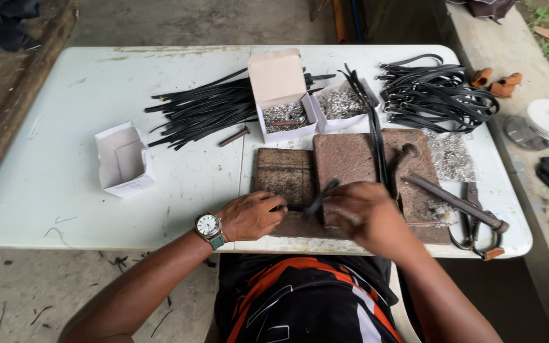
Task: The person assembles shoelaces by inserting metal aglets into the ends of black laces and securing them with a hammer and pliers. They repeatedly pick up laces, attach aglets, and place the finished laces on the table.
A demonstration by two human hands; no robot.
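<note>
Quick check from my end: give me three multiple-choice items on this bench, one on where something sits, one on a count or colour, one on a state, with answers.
1. Where does the hammer lie?
A. right of the hands, across the rusty metal plate
B. inside a box
C. on the floor

2. How many white boxes hold small metal pieces?
A. none
B. two
C. four

3. What state is the white box at the left in?
A. taped shut
B. crushed flat
C. open, looks empty

Answers: 1 A, its head rests on the plate. 2 B, two open boxes behind the plates show silvery contents. 3 C, its flaps stand open and nothing shows inside.
</note>
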